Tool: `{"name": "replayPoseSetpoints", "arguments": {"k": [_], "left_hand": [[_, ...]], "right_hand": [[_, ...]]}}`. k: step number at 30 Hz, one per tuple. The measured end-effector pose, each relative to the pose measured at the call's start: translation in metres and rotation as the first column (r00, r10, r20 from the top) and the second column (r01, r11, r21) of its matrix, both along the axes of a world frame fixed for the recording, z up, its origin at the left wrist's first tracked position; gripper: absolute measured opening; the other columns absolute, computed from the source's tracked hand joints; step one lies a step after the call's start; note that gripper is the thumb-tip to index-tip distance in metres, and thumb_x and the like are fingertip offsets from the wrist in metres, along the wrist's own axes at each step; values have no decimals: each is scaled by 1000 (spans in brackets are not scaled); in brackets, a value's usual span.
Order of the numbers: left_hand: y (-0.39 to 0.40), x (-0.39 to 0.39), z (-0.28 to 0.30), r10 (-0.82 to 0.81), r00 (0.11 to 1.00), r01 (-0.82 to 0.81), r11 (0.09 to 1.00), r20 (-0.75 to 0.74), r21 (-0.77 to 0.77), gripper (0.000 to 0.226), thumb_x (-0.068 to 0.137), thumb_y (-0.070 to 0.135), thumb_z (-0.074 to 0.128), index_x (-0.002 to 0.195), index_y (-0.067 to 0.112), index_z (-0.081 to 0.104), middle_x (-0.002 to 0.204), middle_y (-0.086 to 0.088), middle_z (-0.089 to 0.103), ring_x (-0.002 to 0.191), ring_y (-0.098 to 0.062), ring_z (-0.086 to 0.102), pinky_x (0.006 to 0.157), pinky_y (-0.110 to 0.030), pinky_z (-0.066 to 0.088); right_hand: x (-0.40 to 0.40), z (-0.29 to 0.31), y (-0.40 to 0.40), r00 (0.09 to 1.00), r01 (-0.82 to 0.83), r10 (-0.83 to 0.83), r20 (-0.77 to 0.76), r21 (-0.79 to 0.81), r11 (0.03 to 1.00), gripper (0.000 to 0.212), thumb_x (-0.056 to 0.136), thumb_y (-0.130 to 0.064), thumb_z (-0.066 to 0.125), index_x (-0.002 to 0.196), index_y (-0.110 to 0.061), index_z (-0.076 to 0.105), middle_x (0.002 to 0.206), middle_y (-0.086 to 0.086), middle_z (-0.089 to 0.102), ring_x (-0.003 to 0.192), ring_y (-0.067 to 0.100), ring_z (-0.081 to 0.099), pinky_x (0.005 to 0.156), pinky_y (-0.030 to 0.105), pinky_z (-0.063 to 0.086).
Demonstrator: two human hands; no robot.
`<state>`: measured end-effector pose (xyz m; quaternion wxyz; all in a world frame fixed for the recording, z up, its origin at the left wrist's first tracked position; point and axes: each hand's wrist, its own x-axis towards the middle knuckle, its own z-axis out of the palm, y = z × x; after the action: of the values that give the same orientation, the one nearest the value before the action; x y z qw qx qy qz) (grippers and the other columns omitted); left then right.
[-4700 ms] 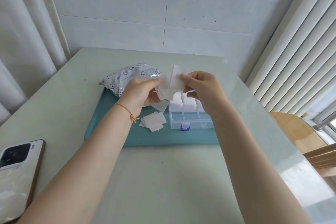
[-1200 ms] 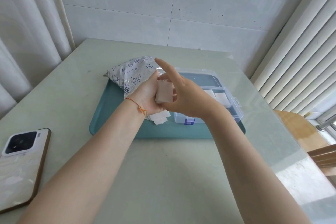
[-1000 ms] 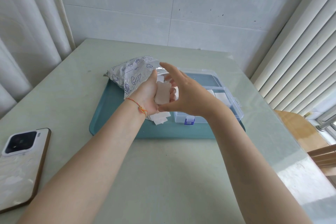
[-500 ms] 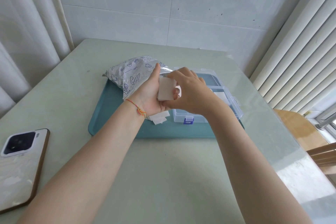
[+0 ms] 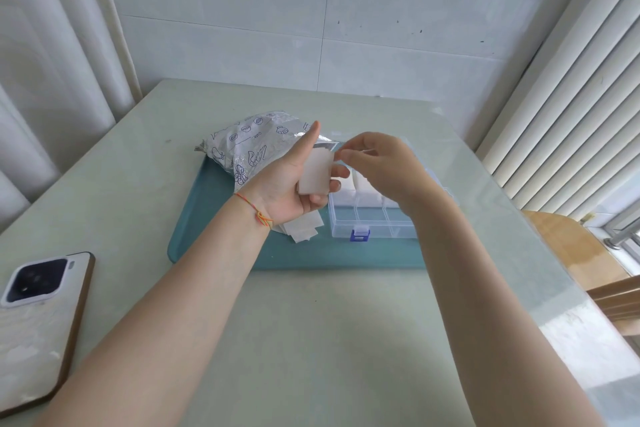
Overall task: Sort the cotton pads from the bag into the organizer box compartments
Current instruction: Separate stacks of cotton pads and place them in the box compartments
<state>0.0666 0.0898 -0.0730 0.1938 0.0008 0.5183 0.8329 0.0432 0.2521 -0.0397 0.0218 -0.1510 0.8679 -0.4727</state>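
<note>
— Pale green table (image 5: 311, 340) against a tiled wall, curtains on the left, blinds on the right. What sits on it?

— A teal tray (image 5: 194, 229) at the far middle, with a silver printed bag (image 5: 252, 146) on its far left corner and a clear organizer box (image 5: 374, 222) on its right half. A phone (image 5: 38, 326) lies face down at the near left edge.

— And the cotton pads?

— The left hand (image 5: 287, 191) holds a stack of cotton pads (image 5: 314, 173) upright above the tray, fingers curled round the right edge, thumb straight and pointing up. The right hand (image 5: 377, 166) pinches thumb and forefinger together at the stack's top right corner, seemingly peeling off one pad. A few loose pads (image 5: 303, 229) lie on the tray under the left wrist, and white pads already fill the box's far compartments; the near row looks empty.

— How will they handle?

— Very light and soft, I'd judge, floppy singly and prone to cling together. Taking a corner or edge between two fingertips should separate one; squeezing the stack only lightly by its sides should keep it square without crushing it.

— Any risk?

— Lifting two at once, or a pad drifting off as it is dropped in.
</note>
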Motion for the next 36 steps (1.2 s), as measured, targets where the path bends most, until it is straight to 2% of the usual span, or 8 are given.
{"name": "replayPoseSetpoints", "arguments": {"k": [4, 7, 15, 19, 22, 27, 32, 36], "left_hand": [[1, 2, 0, -10, 999, 7, 999, -50, -54, 33, 92, 48, 51, 94, 17, 62, 73, 0, 57, 60, -11, 49, 42, -17, 28], [1, 2, -1, 3, 997, -8, 998, -71, -62, 26, 94, 42, 53, 96, 19, 62, 71, -1, 57, 58, -12, 48, 43, -18, 26], [0, 1, 0, 7, 999, -9, 999, -33, -43, 50, 94, 62, 41, 88, 15, 57, 67, -3, 56, 54, -15, 45, 39, -20, 25], [0, -1, -1, 37, 999, -37, 999, -20, -16, 49, 97, 55, 40, 80, 17, 65, 65, -5, 57, 52, -16, 45, 39, -20, 24], [0, -1, -2, 31, 999, -32, 999, -35, -9, 45, 99, 49, 37, 82, 14, 60, 64, -5, 57, 51, -16, 46, 38, -19, 25], [2, -1, -2, 39, 999, -40, 999, -31, -26, 40, 99, 43, 35, 88, 13, 59, 62, -6, 57, 49, -16, 45, 38, -18, 25], [3, 0, -2, 50, 999, -51, 998, -17, -45, 34, 99, 39, 37, 83, 16, 57, 62, -7, 57, 50, -17, 45, 38, -17, 25], [2, -1, -3, 42, 999, -43, 998, -27, -43, 34, 98, 39, 37, 84, 16, 57, 62, -8, 57, 51, -18, 46, 38, -18, 25]], "right_hand": [[-2, -5, -3, 998, 10, -10, 66, -1, 1000, 11, 89, -32, 68, 83, -23, 71, 76, -19, 66, 73, 1, 58, 76, 27, 50], [0, -5, -5, 994, -21, 27, 104, -62, 998, 21, 88, -36, 67, 85, -17, 73, 83, -6, 70, 82, 8, 61, 85, 39, 54], [1, -6, -5, 987, -77, 95, 132, -137, 988, 15, 91, -30, 66, 80, -23, 73, 88, -4, 69, 94, 9, 63, 85, 34, 53], [2, -4, -3, 981, -107, 130, 144, -161, 981, 18, 91, -34, 65, 85, -21, 75, 94, -2, 72, 101, 12, 64, 88, 35, 53], [1, -5, -2, 977, -133, 155, 145, -151, 980, 11, 91, -30, 66, 85, -22, 71, 83, -10, 70, 96, 8, 63, 91, 39, 52], [0, -5, 0, 971, -120, 159, 178, -213, 970, 6, 89, -24, 68, 83, -22, 68, 87, -2, 68, 101, 23, 64, 92, 43, 52], [1, -5, -6, 991, -55, 74, 108, -165, 985, 6, 88, -17, 65, 83, -18, 69, 87, -2, 64, 85, 12, 56, 88, 42, 54], [2, -4, -6, 991, -55, 72, 117, -144, 988, 7, 88, -21, 66, 88, -15, 71, 90, 0, 65, 86, 12, 57, 87, 41, 54]]}}
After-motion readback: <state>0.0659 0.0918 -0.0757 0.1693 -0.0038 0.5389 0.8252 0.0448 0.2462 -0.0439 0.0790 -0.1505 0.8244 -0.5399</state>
